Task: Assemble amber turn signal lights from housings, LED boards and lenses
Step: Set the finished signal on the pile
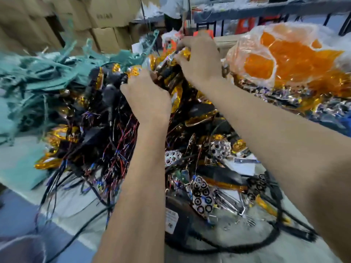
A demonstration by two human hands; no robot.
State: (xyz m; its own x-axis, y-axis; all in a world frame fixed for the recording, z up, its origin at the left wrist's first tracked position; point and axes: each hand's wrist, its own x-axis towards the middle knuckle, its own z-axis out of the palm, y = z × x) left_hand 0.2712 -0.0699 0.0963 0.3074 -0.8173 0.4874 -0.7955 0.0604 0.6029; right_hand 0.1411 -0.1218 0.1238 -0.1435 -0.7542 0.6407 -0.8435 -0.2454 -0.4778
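Note:
A heap of assembled amber turn signal lights (106,118) with black housings and red, blue and black wires fills the middle of the bench. Both my hands reach into the far top of that heap. My left hand (147,97) has its fingers curled down into the lights, and what it holds is hidden. My right hand (199,59) is further back, its fingers curled round an amber and black light at the top of the pile. Chrome reflector plates (202,196) with round holes lie near the front. A plastic bag of amber lenses (281,59) sits at the right.
Teal foam scraps (38,76) pile up at the left. Cardboard boxes (102,16) stack behind them. A metal shelf rail (266,8) runs along the back right. A black box with a white label (174,219) and thick black cables lie near the front edge.

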